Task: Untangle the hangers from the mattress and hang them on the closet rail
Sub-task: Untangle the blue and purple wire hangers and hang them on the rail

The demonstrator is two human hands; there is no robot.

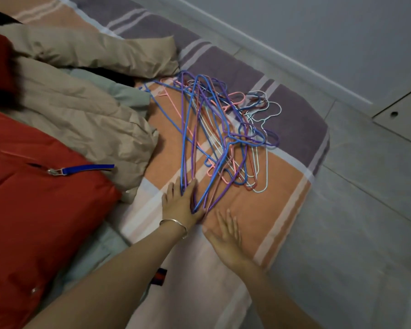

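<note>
Many thin wire hangers (pixel 214 129) lie in one tangled heap on the mattress (pixel 282 186), toward its far corner, on a sheet of orange, purple and white stripes. They are coated in blue, purple, pink, red and a pale whitish blue. Their hooks bunch together at the far right of the heap, some looped through one another. The long shoulder wires cross at shallow angles and fan toward the near edge, where several narrow corners point at the person.

The left hand (pixel 179 201), with a thin metal bracelet (pixel 176 223) at its wrist, rests palm down on the nearest blue and purple corners, fingers straight and not curled around any wire. The right hand (pixel 226 233) lies flat on the sheet just beside those same corners, fingers extended and holding nothing.

A red padded jacket (pixel 33 210) and a crumpled beige garment (pixel 81 115) lie on the mattress left of the heap. A pale tiled floor (pixel 365 186) lies to the right.
</note>
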